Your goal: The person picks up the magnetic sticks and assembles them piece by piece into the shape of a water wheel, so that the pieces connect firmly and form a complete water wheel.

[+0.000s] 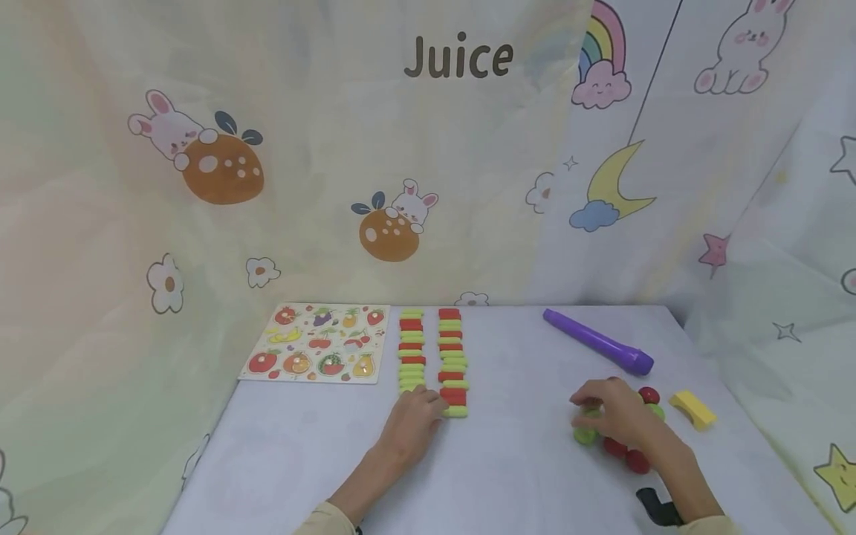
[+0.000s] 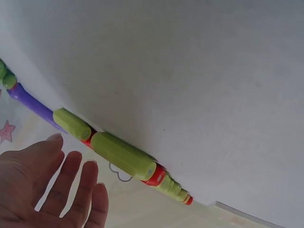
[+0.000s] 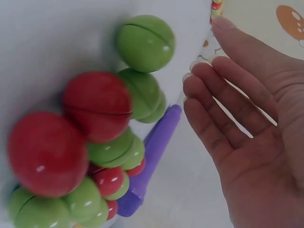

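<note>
Two columns of red and light green sticks, a left column (image 1: 412, 349) and a right column (image 1: 452, 364), lie in the middle of the table. My left hand (image 1: 413, 422) is at their near end; in the left wrist view its bent fingers (image 2: 59, 197) hold nothing, close beside a green stick (image 2: 124, 156). My right hand (image 1: 618, 411) hovers over a cluster of red and green balls. The right wrist view shows its fingers (image 3: 209, 118) loosely extended and apart from the nearest green ball (image 3: 145, 43). Red balls (image 3: 47, 154) lie among the green ones.
Beyond the balls lies a purple toy microphone-shaped stick (image 1: 598, 342). A yellow arch block (image 1: 693, 410) is to their right. A fruit picture board (image 1: 314, 345) sits at the back left. Near my right wrist is a black curved object (image 1: 658, 509). A printed curtain (image 1: 321, 96) hangs behind.
</note>
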Motion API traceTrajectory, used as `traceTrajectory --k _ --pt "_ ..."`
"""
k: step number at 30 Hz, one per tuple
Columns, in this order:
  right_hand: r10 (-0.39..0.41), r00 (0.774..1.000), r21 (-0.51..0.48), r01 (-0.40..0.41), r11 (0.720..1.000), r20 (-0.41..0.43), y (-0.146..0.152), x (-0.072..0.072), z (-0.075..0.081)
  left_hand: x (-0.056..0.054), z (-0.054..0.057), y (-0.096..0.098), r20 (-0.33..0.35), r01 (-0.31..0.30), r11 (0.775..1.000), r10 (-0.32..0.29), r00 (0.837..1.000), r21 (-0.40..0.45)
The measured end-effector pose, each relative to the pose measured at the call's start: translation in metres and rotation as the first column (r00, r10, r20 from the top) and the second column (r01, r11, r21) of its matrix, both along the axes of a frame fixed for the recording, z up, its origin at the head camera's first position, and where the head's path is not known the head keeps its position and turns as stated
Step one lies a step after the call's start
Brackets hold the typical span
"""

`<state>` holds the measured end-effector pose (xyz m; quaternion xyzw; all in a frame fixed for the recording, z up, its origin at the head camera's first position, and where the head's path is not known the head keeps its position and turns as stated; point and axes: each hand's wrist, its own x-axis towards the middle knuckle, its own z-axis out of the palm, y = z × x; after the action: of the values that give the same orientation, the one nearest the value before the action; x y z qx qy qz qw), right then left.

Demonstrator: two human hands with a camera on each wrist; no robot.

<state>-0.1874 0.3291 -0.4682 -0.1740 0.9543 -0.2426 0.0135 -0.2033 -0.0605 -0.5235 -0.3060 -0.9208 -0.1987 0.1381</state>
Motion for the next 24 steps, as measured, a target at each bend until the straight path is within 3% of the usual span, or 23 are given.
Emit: traceTrajectory --k 4,9,16,24 --pt "-0.015 0.999 0.056 0.013 0.998 0.042 0.004 0.010 -0.004 -0.001 0.001 0.002 0.020 -0.009 0.999 0.010 1.000 -0.032" --pt "0.012 0.999 0.109 -0.017 0.994 0.046 0.004 0.014 -0.011 -0.005 0.005 0.008 0.046 -0.016 0.990 0.023 0.999 -0.139" --pt "0.007 0.995 0.111 -0.018 0.994 0.098 -0.005 0.013 -0.016 -0.008 0.006 0.016 0.009 -0.014 0.973 0.016 1.000 -0.231" --pt "0.124 0.992 0.074 -0.123 0.990 -0.013 -0.005 0.010 -0.025 -0.010 0.003 0.019 0.000 -0.002 0.965 0.002 1.000 -0.263"
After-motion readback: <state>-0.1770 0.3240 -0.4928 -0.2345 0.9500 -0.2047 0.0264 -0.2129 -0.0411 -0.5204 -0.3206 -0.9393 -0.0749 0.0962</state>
